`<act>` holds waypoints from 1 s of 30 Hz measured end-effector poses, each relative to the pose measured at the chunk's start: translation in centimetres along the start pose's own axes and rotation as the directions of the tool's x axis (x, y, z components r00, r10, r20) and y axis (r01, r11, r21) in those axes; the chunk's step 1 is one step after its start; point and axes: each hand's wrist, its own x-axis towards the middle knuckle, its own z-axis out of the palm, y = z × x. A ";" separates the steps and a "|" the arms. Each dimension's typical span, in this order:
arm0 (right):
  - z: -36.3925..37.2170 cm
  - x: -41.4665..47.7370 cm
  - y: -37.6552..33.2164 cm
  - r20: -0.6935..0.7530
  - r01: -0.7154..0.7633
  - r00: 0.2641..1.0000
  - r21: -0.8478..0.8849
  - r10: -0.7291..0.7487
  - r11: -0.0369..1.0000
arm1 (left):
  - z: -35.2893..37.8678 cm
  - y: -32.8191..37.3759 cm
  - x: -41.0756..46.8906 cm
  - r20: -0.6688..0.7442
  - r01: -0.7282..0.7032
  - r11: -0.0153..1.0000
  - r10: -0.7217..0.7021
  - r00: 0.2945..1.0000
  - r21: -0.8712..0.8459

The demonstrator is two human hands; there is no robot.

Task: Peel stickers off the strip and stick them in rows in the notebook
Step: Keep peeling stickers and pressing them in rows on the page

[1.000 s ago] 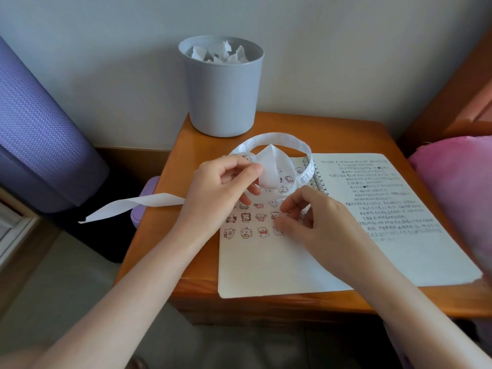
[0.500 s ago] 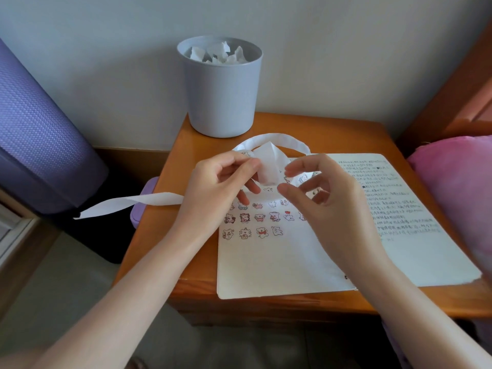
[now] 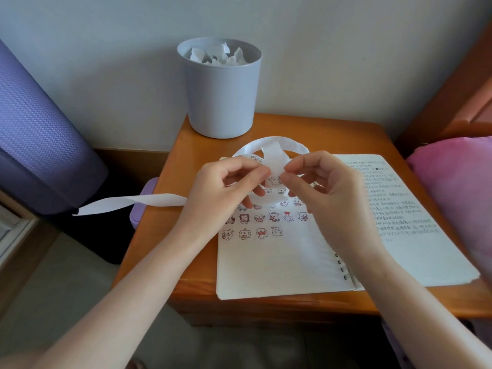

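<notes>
As we peel, our left hand (image 3: 226,187) and right hand (image 3: 328,194) pinch the looped white paper sticker strip (image 3: 274,159) with curled fingers (image 3: 295,166) above the 12 o'clock edge of the open spiral notebook (image 3: 279,265); next, a sticker should land at the bottom row's (image 3: 253,233) 3 o'clock end.

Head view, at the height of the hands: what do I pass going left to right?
Purple rolled mat → loose tail of the sticker strip → left hand → right hand, both hands pinching the strip's loop → handwritten notebook page → pink cushion.
</notes>
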 end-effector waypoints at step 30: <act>0.2 -0.2 0.3 0.021 0.084 0.996 -0.195 -0.082 0.977 | 0.0 -0.1 0.0 -0.031 0.055 0.998 -0.056 0.998 -0.009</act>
